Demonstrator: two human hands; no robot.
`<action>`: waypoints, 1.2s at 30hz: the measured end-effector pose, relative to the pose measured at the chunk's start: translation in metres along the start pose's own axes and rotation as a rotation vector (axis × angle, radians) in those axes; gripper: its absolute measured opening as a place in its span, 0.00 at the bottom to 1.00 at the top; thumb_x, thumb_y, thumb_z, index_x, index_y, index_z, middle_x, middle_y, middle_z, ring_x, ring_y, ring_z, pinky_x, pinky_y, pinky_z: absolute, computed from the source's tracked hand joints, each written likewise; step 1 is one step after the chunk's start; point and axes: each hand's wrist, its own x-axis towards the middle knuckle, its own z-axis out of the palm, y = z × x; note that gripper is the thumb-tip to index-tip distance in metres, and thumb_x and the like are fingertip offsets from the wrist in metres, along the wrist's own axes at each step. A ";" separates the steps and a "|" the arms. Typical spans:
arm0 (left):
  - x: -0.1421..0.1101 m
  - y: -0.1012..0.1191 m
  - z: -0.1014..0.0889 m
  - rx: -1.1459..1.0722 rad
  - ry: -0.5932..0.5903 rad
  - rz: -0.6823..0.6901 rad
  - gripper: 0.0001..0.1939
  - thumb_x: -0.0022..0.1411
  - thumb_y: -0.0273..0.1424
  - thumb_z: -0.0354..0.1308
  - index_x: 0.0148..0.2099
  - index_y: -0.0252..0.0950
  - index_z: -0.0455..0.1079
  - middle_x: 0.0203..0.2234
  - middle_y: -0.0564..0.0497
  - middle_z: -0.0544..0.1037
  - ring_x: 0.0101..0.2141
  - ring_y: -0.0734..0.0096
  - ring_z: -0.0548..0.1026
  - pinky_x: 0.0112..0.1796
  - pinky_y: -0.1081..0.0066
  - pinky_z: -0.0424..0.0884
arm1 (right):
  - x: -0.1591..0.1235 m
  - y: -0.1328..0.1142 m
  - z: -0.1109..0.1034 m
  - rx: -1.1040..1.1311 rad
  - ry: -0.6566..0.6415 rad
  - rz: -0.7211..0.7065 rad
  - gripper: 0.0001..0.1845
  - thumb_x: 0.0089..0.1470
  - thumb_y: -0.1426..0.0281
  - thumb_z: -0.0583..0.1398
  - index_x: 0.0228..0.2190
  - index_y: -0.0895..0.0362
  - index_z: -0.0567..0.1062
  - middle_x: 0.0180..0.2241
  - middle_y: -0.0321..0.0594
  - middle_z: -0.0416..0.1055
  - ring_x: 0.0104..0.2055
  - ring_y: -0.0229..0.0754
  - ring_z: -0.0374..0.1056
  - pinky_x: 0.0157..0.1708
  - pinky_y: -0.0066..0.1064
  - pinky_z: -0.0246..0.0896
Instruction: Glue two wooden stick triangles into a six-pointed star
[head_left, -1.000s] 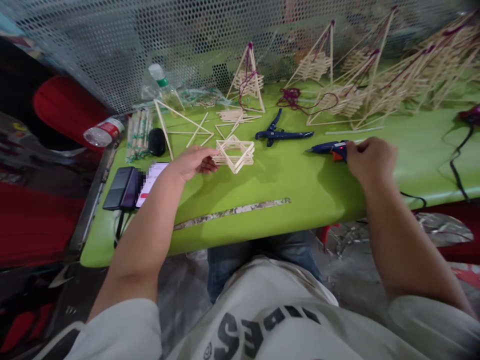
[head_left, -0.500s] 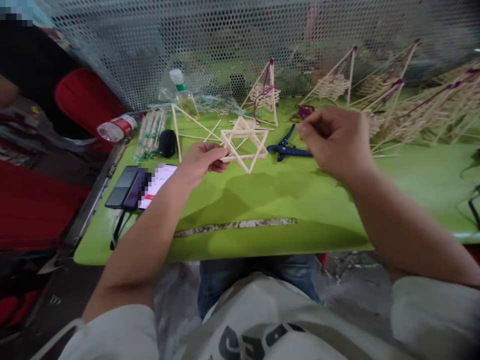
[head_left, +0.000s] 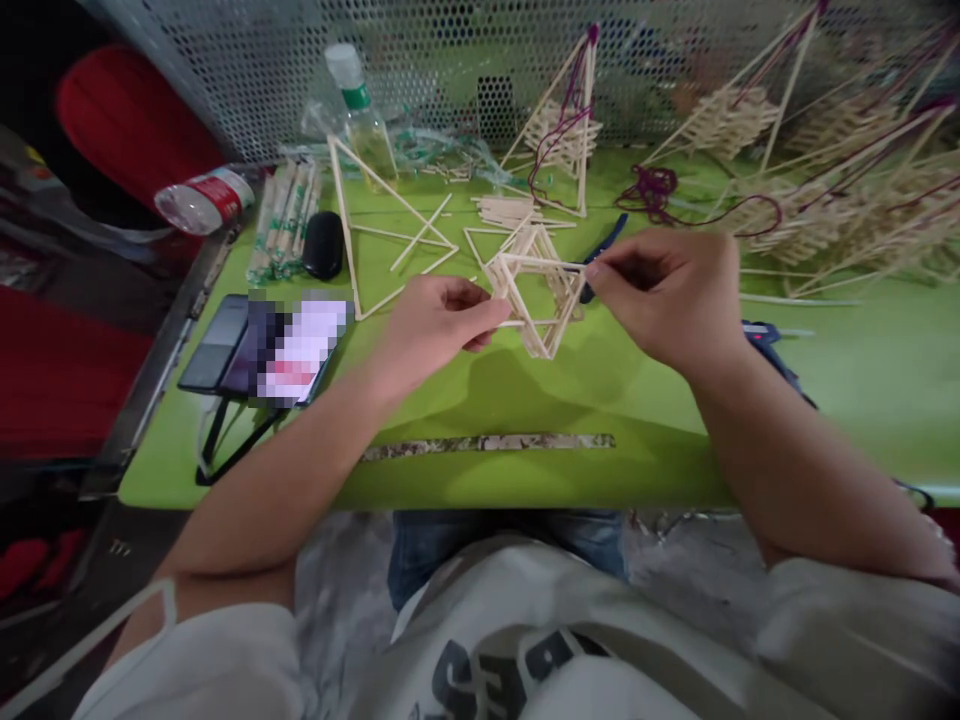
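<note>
My left hand (head_left: 450,325) pinches the left corner of a star-shaped frame of thin wooden sticks (head_left: 523,310), held tilted over the green table (head_left: 480,485). Opposite it, my right hand (head_left: 675,290) has thumb and forefinger closed at the frame's upper right corner, on the end of a wooden stick (head_left: 544,262). Blue-handled cutters (head_left: 611,240) lie behind that hand, partly covered by it. Beyond the frame rests a small pile of short sticks (head_left: 506,212).
Stick pyramids with purple string (head_left: 585,130) stand at the back and right. A glue gun (head_left: 772,355) lies by my right forearm. Left are phones (head_left: 307,350), a black mouse-like object (head_left: 324,245), stick bundles (head_left: 281,225) and bottles (head_left: 358,100). A patterned strip (head_left: 487,443) lies in front.
My right hand has come in from the right to the frame and now touches its corner. The left hand still holds the frame, whose tilt has changed. The view has shifted.
</note>
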 end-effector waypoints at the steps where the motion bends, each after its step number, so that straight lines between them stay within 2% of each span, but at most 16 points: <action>1: 0.000 -0.001 0.000 0.013 0.000 -0.002 0.18 0.67 0.48 0.82 0.37 0.39 0.87 0.32 0.48 0.89 0.30 0.70 0.82 0.35 0.67 0.80 | -0.001 -0.001 0.001 -0.010 -0.014 -0.007 0.14 0.70 0.61 0.73 0.30 0.48 0.84 0.27 0.40 0.76 0.30 0.47 0.68 0.33 0.45 0.62; 6: 0.003 -0.002 -0.001 0.078 0.012 -0.001 0.19 0.67 0.48 0.81 0.36 0.39 0.85 0.32 0.47 0.88 0.29 0.69 0.81 0.35 0.65 0.78 | -0.002 -0.001 0.008 -0.009 -0.032 0.013 0.09 0.67 0.64 0.74 0.32 0.47 0.87 0.28 0.41 0.78 0.31 0.48 0.71 0.34 0.46 0.67; 13: 0.003 -0.001 -0.001 0.119 0.021 -0.001 0.18 0.67 0.47 0.80 0.37 0.39 0.84 0.32 0.47 0.88 0.29 0.68 0.81 0.36 0.64 0.79 | -0.001 0.000 0.013 -0.059 -0.048 0.038 0.15 0.67 0.65 0.74 0.27 0.49 0.83 0.27 0.40 0.79 0.31 0.47 0.70 0.34 0.45 0.61; 19: -0.001 0.005 0.000 0.144 0.001 0.023 0.17 0.69 0.44 0.77 0.35 0.38 0.83 0.31 0.46 0.87 0.30 0.68 0.81 0.36 0.65 0.78 | -0.001 -0.002 0.016 -0.075 -0.077 0.063 0.15 0.66 0.67 0.75 0.26 0.49 0.83 0.27 0.40 0.80 0.31 0.47 0.70 0.35 0.45 0.62; 24: -0.002 0.005 0.001 0.147 -0.006 0.023 0.16 0.68 0.45 0.78 0.36 0.38 0.84 0.31 0.46 0.87 0.30 0.68 0.81 0.35 0.66 0.78 | -0.001 -0.002 0.017 -0.081 -0.074 0.071 0.15 0.65 0.70 0.74 0.26 0.48 0.83 0.27 0.40 0.79 0.31 0.48 0.71 0.37 0.47 0.67; 30: 0.000 0.005 -0.001 0.160 0.006 0.019 0.16 0.68 0.44 0.78 0.36 0.38 0.85 0.31 0.46 0.87 0.31 0.67 0.83 0.37 0.66 0.81 | 0.000 0.000 0.012 -0.034 -0.071 0.032 0.16 0.66 0.68 0.74 0.26 0.48 0.80 0.27 0.39 0.77 0.30 0.46 0.69 0.34 0.46 0.68; 36: 0.000 0.006 -0.004 0.146 0.005 -0.009 0.17 0.69 0.46 0.80 0.39 0.37 0.87 0.33 0.46 0.89 0.31 0.67 0.83 0.37 0.66 0.82 | 0.006 0.006 0.000 0.058 -0.006 0.005 0.13 0.66 0.66 0.76 0.29 0.48 0.84 0.29 0.40 0.79 0.31 0.47 0.73 0.33 0.46 0.70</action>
